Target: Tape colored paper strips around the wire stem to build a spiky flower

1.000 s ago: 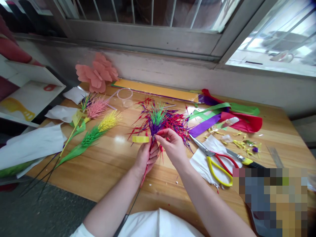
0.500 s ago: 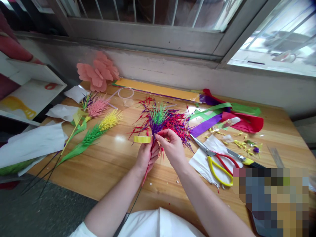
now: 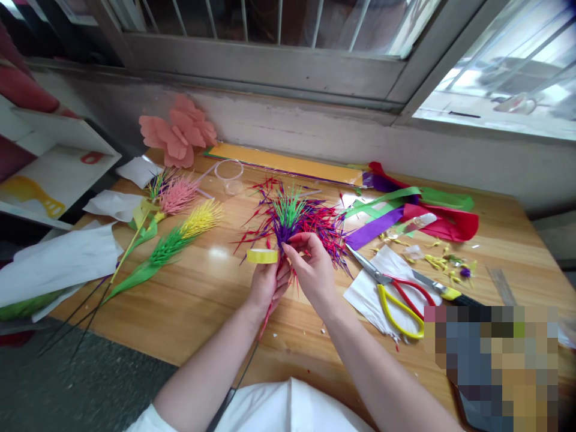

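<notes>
My left hand [image 3: 264,287] is closed round the thin red-wrapped stem of an artificial wheat ear [image 3: 286,217], which has a green top and purple lower bristles. A roll of clear yellowish tape [image 3: 261,257] sits at the top of the left hand, beside the stem. With thumb and forefinger, my right hand [image 3: 314,270] pinches the purple base of the ear, just above the left hand. Behind the ear lies a heap of red and purple bristle pieces [image 3: 321,219]. A dark wire runs down from the red wrapping toward my lap.
Scissors [image 3: 400,294] and a utility knife [image 3: 450,293] lie at right, by white tissue [image 3: 369,300]. Coloured strips [image 3: 441,222] and yellow bits [image 3: 436,262] are beyond. Finished ears [image 3: 173,246] lie left, near a pink paper flower [image 3: 180,132]. A blurred patch covers the lower right.
The tape roll has shifted slightly right and down, turning a little. My right fingers have moved slightly at the purple base; the left hand keeps its hold.
</notes>
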Available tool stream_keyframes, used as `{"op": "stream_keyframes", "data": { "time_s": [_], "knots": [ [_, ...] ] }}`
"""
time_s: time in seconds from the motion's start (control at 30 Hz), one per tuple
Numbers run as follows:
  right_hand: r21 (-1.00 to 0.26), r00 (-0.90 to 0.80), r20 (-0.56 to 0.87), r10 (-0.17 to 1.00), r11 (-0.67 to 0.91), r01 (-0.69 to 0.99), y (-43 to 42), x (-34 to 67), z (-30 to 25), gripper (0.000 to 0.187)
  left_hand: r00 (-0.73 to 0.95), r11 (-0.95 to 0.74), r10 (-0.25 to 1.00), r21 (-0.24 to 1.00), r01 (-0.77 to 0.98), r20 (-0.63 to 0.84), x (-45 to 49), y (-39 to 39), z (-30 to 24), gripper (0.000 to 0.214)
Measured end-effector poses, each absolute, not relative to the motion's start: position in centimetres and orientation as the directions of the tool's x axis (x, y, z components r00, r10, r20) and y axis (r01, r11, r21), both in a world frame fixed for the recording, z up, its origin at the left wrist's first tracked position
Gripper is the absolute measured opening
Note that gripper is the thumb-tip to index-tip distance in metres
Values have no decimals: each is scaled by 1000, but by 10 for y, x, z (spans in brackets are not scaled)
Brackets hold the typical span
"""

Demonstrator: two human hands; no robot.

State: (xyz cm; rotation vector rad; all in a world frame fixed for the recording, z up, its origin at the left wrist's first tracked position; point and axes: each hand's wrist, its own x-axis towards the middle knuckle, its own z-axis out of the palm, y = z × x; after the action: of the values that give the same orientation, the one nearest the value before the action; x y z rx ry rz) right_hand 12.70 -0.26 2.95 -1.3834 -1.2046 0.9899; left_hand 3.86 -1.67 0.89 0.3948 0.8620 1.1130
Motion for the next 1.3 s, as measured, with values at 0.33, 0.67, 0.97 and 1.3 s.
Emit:
{"op": "stream_keyframes", "data": {
  "time_s": [0.33, 0.67, 0.97, 1.3],
  "knots": [
    [-943, 43, 133, 990, 113, 313, -14, 133, 32, 15, 174, 422, 896, 668, -613, -408, 39, -19, 9, 34],
    [-922, 73, 148, 986, 111, 371, -15, 132, 27, 6, 212, 420, 904, 679, -602, -372, 39, -18, 7, 42],
    [-933, 79, 151, 985, 116, 339, -15, 132, 31, 3, 270, 444, 895, 647, -620, -355, 37, -17, 10, 43],
    [-949, 84, 120, 989, 89, 303, -17, 131, 33, 3, 177, 431, 899, 733, -526, -401, 39, -19, 7, 47]
  ]
}}
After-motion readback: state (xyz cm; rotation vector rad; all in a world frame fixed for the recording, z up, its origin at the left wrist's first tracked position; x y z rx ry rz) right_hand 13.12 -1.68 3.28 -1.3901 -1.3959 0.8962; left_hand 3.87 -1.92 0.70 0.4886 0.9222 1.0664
